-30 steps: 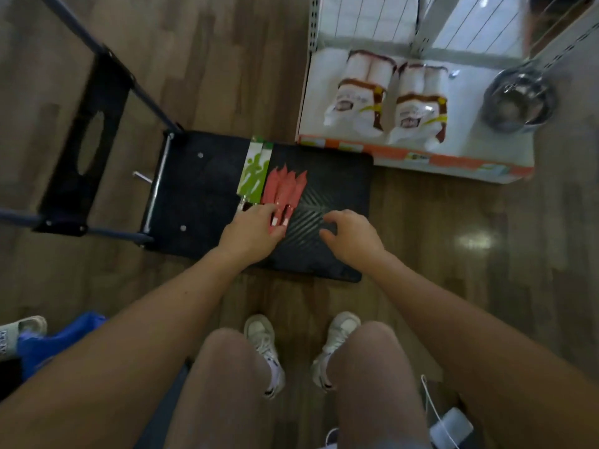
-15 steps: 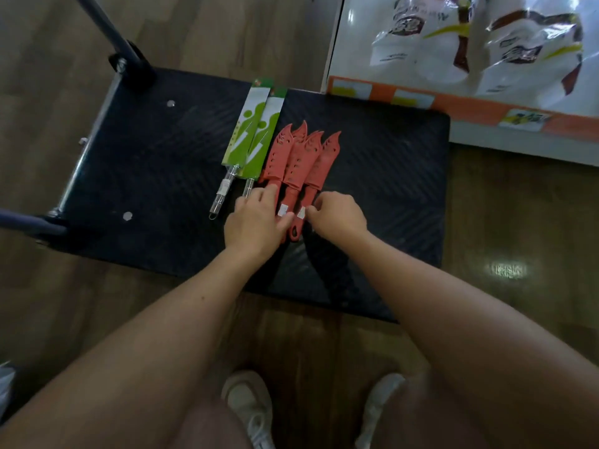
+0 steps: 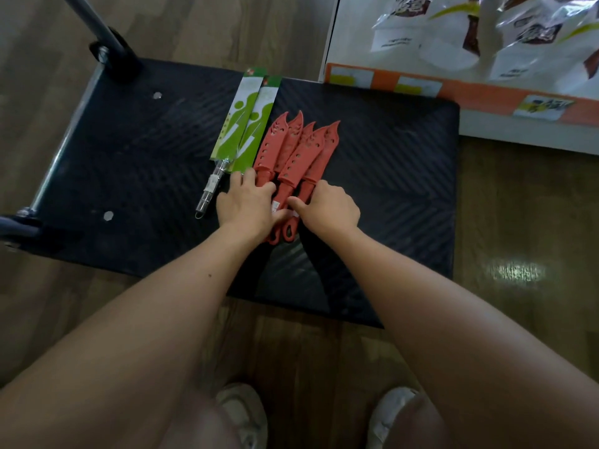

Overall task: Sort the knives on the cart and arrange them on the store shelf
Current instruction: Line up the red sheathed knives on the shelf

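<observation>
**Both hands on the red knives**

A black cart (image 3: 129,163) stands on a wood floor (image 3: 518,222), with its post (image 3: 97,30) rising at the far left corner. Two green knives (image 3: 246,124) in card sleeves lie side by side near the middle of the deck, with one steel handle sticking out toward the person. Just right of them, touching, five red knives (image 3: 298,150) lie fanned and overlapping, tips pointing away.

The left hand (image 3: 249,205) rests palm down on the leftmost red handles. Its fingers are straight and pressed together, and the thumb lies against a handle. The right hand (image 3: 327,210) is beside it, almost touching. Its fingers curl over the rightmost red handle and its thumb presses the handle's other side, pinching it. The fingertips are hidden.

At the far right, a white shelf (image 3: 486,124) with an orange label strip butts against the cart and carries plastic bags (image 3: 525,37). Two pale shoes (image 3: 243,413) show at the bottom edge.
</observation>
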The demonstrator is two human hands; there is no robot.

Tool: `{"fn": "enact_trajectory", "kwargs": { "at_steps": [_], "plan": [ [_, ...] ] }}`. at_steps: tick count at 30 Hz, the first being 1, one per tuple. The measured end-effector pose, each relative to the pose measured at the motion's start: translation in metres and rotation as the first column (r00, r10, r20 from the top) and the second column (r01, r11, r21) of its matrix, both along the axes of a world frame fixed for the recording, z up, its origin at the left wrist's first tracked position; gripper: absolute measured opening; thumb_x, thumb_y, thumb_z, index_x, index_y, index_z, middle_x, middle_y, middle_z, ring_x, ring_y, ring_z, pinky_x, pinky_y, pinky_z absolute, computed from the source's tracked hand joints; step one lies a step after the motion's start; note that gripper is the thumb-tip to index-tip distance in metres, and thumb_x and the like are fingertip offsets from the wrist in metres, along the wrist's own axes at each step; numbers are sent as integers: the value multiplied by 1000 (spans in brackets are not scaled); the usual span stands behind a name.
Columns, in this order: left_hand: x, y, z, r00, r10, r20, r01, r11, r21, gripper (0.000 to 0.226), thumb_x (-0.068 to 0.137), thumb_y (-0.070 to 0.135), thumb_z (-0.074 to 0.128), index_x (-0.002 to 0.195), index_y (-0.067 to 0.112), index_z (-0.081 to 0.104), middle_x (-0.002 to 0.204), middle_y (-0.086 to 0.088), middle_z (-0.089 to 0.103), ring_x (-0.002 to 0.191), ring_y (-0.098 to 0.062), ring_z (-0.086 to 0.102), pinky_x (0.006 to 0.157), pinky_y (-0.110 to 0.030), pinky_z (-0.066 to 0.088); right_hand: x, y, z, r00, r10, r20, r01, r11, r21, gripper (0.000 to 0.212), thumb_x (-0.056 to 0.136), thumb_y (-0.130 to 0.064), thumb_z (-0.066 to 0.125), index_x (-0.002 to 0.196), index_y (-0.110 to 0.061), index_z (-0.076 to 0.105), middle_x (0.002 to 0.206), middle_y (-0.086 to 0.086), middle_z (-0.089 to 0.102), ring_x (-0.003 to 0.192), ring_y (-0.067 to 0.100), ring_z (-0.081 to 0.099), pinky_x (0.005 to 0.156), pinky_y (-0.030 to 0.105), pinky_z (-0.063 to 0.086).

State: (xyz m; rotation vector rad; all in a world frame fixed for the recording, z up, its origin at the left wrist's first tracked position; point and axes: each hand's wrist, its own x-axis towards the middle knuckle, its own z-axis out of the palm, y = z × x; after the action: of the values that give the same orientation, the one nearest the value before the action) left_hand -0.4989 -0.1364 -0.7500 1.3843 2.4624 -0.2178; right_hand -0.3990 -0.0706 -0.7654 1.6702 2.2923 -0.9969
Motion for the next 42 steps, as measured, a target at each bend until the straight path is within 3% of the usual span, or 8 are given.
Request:
{"fn": "enact_trajectory", "kwargs": {
  "at_steps": [15,20,22,25,30,34,39,42],
  "plan": [
    [0,-1,-1,995,83,58,-85,996,34,46,86,53,51,116,19,61,134,-7,39,129,-24,27,89,-40,41,-4,-1,9,999,-37,25,38,998,-57,51,85,-34,63,121,-2,46,123,13,54,115,31,53,83,36,45],
    [-2,-1,3,985,120,121,-134,984,117,40,89,44,52,109,13,66,139,-3,32,129,-25,23,89,-40,41,14,4,13,998,55,40,-54,998,-32,20,82,-23,66,91,-7,59,107,12,59,104,31,59,73,32,46],
    [0,1,5,980,131,148,-155,975,162,39,90,42,51,106,10,67,134,-3,34,126,-25,25,89,-39,41,26,7,15,999,31,33,-30,999,-32,27,80,-24,66,66,-11,47,93,9,57,97,30,60,68,29,43],
    [4,8,8,955,191,227,-244,940,238,38,91,41,51,105,9,66,123,-7,43,121,-26,31,86,-38,41,40,16,17,996,-93,-5,93,994,-55,36,79,-25,65,57,-12,40,79,6,53,86,27,57,63,28,39],
    [13,27,16,833,196,518,-411,845,341,30,88,29,59,112,10,63,109,-9,64,104,-25,57,87,-34,44,48,31,26,948,-292,-127,278,953,-120,29,79,-27,63,58,-12,49,64,1,54,69,18,55,46,24,35],
    [19,36,23,738,202,644,-511,790,338,31,85,25,63,110,7,65,104,-3,65,102,-19,58,88,-29,42,48,40,35,914,-343,-216,326,939,-113,26,78,-29,64,75,-3,67,76,7,68,73,20,66,60,28,50],
    [16,50,30,620,224,752,-675,641,365,29,84,20,65,106,1,67,68,9,57,78,-15,57,82,-29,46,50,51,49,932,-284,-227,293,956,9,25,78,-30,65,74,-6,65,68,2,64,66,15,62,49,22,42],
    [18,58,31,495,239,835,-772,563,296,30,84,20,66,109,4,65,64,6,58,64,-9,55,78,-31,49,51,58,64,942,-246,-226,267,961,66,24,77,-30,67,68,-7,64,63,-1,61,62,11,58,48,20,38]
  ]
}}
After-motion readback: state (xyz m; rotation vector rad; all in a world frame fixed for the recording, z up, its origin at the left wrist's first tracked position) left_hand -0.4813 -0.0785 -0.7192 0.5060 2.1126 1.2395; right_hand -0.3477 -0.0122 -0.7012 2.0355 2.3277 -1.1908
